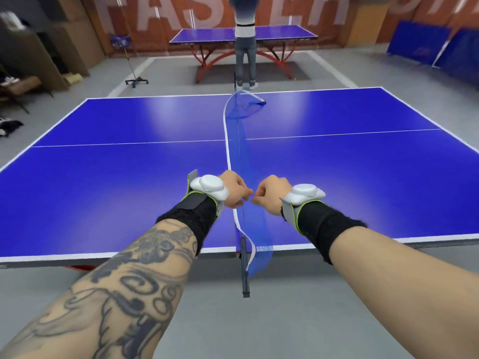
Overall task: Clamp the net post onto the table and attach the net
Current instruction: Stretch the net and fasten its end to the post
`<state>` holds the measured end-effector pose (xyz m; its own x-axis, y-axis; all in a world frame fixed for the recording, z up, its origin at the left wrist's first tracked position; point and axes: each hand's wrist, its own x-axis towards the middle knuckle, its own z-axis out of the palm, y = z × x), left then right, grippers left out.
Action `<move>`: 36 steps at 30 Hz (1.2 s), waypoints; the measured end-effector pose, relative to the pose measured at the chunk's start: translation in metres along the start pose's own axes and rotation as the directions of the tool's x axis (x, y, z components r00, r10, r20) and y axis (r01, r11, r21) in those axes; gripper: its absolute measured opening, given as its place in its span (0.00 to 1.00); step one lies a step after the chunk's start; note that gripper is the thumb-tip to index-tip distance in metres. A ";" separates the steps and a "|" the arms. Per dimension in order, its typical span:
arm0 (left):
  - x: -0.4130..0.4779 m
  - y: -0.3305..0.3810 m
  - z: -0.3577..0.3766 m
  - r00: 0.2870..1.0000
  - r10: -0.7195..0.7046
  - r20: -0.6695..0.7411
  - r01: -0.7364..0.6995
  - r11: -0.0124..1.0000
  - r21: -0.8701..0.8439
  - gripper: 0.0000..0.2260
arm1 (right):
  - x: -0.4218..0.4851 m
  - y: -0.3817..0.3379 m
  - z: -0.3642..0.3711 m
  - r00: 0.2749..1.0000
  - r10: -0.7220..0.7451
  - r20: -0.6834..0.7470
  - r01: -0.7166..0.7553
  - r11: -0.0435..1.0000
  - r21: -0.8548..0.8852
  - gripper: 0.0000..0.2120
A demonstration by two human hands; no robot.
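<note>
Left hand (234,189) and right hand (270,194) are pinching the slack net (241,151) over the desk (129,177)'s near edge.
Curled fingers are gripping its white top tape, while the mesh is lying limp and twisted along the centre line. Light, soft and snag-prone, it is handling best by that tape. The net post (244,270) is hanging at the near edge, possibly clamped.

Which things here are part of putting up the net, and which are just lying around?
Part of the job: left hand and right hand, both pinching the net; net post; table.

Just about: second table; wheeled stand; blue barriers; another person.
</note>
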<state>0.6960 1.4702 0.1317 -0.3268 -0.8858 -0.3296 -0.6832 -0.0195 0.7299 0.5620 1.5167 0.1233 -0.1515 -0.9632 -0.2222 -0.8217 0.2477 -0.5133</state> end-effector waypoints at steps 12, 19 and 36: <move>0.010 0.126 -0.052 0.980 0.037 -0.195 -0.005 0.987 0.162 0.12 | 0.036 -0.029 -0.138 0.987 -0.149 -0.066 0.138 0.979 -0.149 0.16; 0.002 0.131 -0.131 0.955 0.090 -0.282 -0.027 0.975 0.221 0.08 | 0.059 -0.098 -0.149 0.979 -0.189 -0.071 0.170 0.962 -0.213 0.11; -0.072 -0.190 -0.493 0.915 -0.067 -0.398 0.234 0.892 0.387 0.09 | 0.106 -0.534 0.088 0.921 -0.387 0.046 0.385 0.886 -0.256 0.13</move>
<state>1.1714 1.3088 0.3122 0.0073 -0.9937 -0.1122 -0.9384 -0.0456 0.3425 1.0335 1.2914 0.3009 0.2039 -0.9780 -0.0443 -0.9276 -0.1785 -0.3282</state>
